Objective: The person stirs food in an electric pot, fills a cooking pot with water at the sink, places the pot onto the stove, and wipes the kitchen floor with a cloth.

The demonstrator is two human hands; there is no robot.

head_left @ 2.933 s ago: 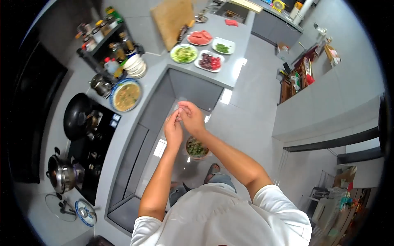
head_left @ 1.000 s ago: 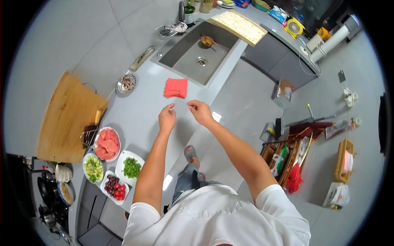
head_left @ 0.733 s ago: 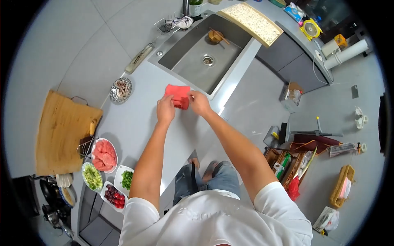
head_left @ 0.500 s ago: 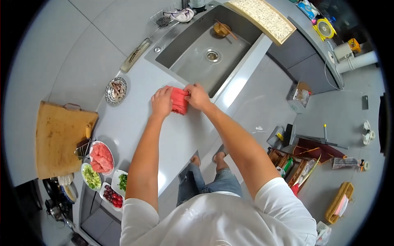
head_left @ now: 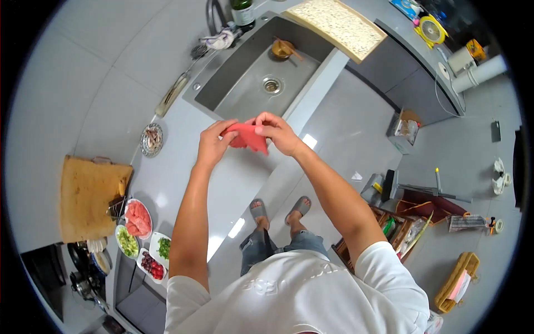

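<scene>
A red cloth point(head_left: 248, 139) hangs between my two hands above the grey counter point(head_left: 181, 142), close to the near edge of the sink point(head_left: 245, 103). My left hand point(head_left: 213, 142) pinches its left upper part between thumb and fingers. On the other side, my right hand point(head_left: 276, 134) grips the upper right part with curled fingers. The cloth looks folded along the top, and its lower edge droops free. Parts of the fold are hidden behind my fingers.
A gold-coloured bowl point(head_left: 282, 50) with a stick lies in the sink. A wooden-edged tray point(head_left: 360, 58) overlaps its far right corner. Left are a patterned dish point(head_left: 151, 140), a plate of raw meat point(head_left: 137, 218), chopped vegetables point(head_left: 127, 241), fruit point(head_left: 152, 266) and a cutting board point(head_left: 92, 197).
The red cloth, earlier lying folded on the counter under both hands, is now lifted off it, its lower edge hanging. The head view has shifted and shows more of my feet.
</scene>
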